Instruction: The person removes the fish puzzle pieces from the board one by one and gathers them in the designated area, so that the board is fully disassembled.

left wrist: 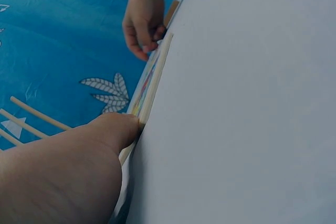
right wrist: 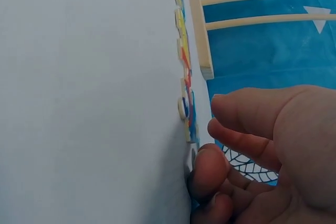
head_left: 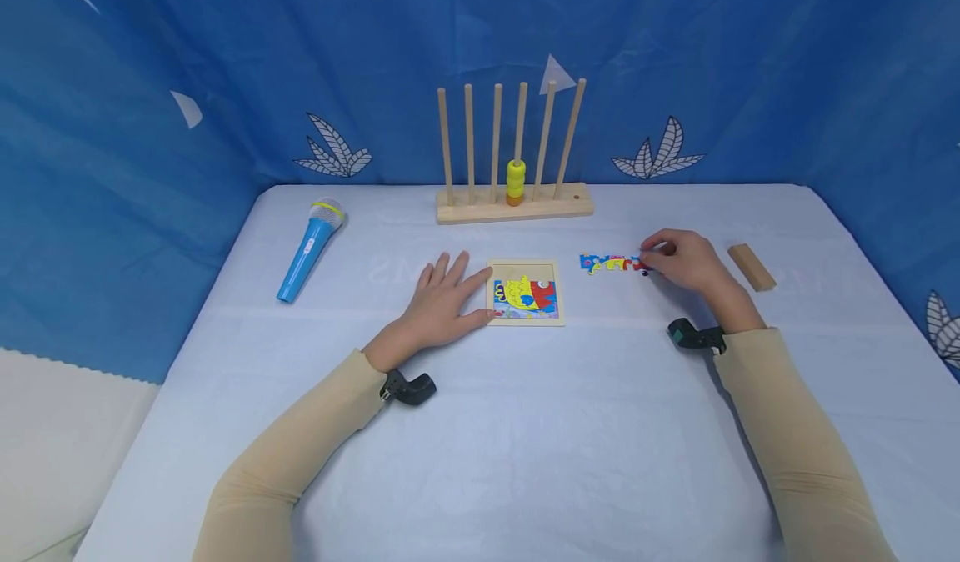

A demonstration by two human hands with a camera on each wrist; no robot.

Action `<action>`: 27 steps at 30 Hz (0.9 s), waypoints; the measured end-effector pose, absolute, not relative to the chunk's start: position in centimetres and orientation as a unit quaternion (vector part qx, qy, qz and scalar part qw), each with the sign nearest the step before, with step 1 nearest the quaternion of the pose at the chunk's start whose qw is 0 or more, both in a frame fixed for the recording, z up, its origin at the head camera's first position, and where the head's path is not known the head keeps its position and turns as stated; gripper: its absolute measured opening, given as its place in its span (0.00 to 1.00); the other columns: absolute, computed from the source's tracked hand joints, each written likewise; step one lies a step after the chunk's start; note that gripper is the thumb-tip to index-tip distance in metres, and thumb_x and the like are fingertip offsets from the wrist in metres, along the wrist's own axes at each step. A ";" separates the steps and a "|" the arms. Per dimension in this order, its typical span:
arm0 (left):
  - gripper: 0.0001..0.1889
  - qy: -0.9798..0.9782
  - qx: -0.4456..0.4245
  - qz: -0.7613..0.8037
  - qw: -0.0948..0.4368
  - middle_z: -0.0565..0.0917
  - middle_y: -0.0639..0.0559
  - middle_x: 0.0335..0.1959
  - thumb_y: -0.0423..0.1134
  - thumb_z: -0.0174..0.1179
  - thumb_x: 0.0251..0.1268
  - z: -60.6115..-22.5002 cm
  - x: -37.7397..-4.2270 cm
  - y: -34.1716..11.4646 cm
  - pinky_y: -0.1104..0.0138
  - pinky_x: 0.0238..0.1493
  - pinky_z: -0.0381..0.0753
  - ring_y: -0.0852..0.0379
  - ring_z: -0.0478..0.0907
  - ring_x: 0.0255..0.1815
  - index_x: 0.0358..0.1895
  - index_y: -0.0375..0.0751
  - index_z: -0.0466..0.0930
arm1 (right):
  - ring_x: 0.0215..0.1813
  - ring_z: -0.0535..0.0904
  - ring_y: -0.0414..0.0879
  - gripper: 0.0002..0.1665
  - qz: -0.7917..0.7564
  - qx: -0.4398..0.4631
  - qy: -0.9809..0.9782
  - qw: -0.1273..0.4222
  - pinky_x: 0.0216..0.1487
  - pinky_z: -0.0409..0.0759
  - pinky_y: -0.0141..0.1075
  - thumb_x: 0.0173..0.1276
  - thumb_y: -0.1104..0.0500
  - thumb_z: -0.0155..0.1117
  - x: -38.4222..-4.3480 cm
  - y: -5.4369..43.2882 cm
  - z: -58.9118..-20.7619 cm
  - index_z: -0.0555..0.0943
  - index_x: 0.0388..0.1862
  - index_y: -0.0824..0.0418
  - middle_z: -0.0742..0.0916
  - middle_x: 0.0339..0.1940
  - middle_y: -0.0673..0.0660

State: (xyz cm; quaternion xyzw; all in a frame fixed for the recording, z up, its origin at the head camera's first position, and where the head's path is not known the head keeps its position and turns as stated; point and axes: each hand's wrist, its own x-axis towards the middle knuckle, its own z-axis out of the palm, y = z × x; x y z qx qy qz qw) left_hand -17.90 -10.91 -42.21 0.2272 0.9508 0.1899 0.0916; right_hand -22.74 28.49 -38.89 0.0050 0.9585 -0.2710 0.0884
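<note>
My left hand (head_left: 438, 305) lies with fingers spread beside a small wooden puzzle frame (head_left: 525, 323); its thumb and index fingertip touch the left edge. Inside the frame are joined pieces of a fish picture (head_left: 534, 295), with bare wood showing along the top. To the right, a row of colourful puzzle pieces (head_left: 611, 263) lies flat on the table. At that row's right end is my right hand (head_left: 686, 263). In the right wrist view, the thumb and fingers of my right hand (right wrist: 273, 135) are bent loosely beside the pieces (right wrist: 184, 51), with no piece visible between them.
Behind the frame stands a wooden peg rack (head_left: 517, 210) with yellow and orange beads (head_left: 515, 180) on one peg. A blue toy microphone (head_left: 307, 253) lies at the left. A wooden block (head_left: 752, 267) lies right of my right hand.
</note>
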 end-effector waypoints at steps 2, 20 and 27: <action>0.39 0.951 0.227 0.189 0.091 0.46 0.39 0.85 0.64 0.52 0.71 -42.3 -17.9 -10.9 0.36 0.81 0.38 0.33 0.34 0.86 0.81 0.54 0.58 | 0.37 0.78 0.53 0.21 -0.275 0.003 0.958 0.084 0.35 0.75 0.36 0.76 0.53 0.59 -22.8 28.5 -38.7 0.79 0.59 0.66 0.82 0.47 0.69; 0.40 0.952 0.220 0.186 0.100 0.45 0.40 0.86 0.65 0.51 0.71 -42.1 -17.9 -10.9 0.37 0.81 0.37 0.33 0.33 0.86 0.82 0.56 0.56 | 0.43 0.82 0.52 0.21 -0.286 -0.164 0.931 0.157 0.45 0.83 0.39 0.77 0.58 0.58 -22.6 15.5 -35.1 0.80 0.64 0.62 0.85 0.53 0.63; 0.39 0.952 0.224 0.185 0.099 0.45 0.39 0.85 0.65 0.50 0.73 -42.2 -18.0 -10.9 0.36 0.81 0.37 0.32 0.34 0.85 0.82 0.56 0.57 | 0.50 0.80 0.53 0.22 -0.254 -0.212 0.925 0.186 0.58 0.83 0.45 0.75 0.59 0.61 -22.3 11.2 -36.4 0.80 0.65 0.62 0.87 0.53 0.61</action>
